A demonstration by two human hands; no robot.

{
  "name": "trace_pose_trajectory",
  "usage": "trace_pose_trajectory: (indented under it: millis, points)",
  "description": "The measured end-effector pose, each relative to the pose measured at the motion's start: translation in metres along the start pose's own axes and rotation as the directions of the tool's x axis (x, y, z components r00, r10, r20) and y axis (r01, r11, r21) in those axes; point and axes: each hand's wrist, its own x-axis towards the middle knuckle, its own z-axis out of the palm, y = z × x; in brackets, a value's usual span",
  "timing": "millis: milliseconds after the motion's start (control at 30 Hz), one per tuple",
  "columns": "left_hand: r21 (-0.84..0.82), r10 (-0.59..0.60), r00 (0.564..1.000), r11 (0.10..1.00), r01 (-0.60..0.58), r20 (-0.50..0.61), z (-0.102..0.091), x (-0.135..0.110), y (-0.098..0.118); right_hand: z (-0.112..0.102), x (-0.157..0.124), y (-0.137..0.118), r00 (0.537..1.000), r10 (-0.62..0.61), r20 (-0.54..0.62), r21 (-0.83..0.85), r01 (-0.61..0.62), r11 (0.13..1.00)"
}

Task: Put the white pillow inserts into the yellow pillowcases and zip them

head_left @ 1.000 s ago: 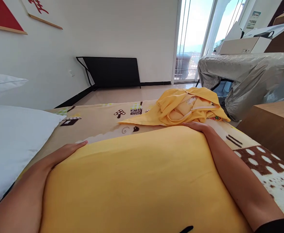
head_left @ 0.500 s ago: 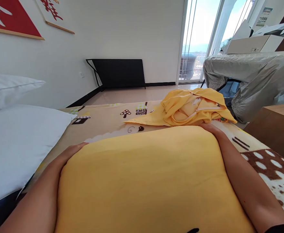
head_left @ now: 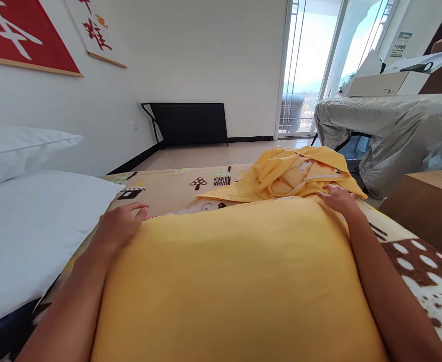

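In the head view I have the yellow pillow (head_left: 236,281) between my two hands, its far edge running crosswise from the left hand (head_left: 120,223) to the right hand (head_left: 337,200) and slanting slightly away toward the right; the near end leaves the view, so I cannot tell its long axis. Both hands sit loosely spread at the pillow's far corners, fingers parted and lightly bent. Just beyond the right hand, crumpled yellow cloth (head_left: 299,171) lies on the patterned blanket (head_left: 168,188), and left of the left hand is a white pillow (head_left: 43,236).
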Motion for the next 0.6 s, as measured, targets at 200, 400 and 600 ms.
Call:
trace_pose_trajectory:
  millis: [200,400,600]
  points:
    - [-0.121,0.772,0.629,0.619,-0.776,-0.09,-0.008,-0.098,0.117,-0.025,-0.115,-0.087,0.746,-0.659,-0.101,0.235,0.661,0.713]
    - [-0.173,0.892,0.45,0.438,-0.882,-0.037,0.002,-0.146,0.139,-0.006,-0.156,-0.105,0.531,-0.847,0.009,0.28,0.812,0.512]
    - [-0.19,0.694,0.686,0.72,-0.667,0.221,0.007,-0.103,0.102,0.005,-0.118,-0.084,0.656,-0.753,0.059,0.192,0.733,0.653]
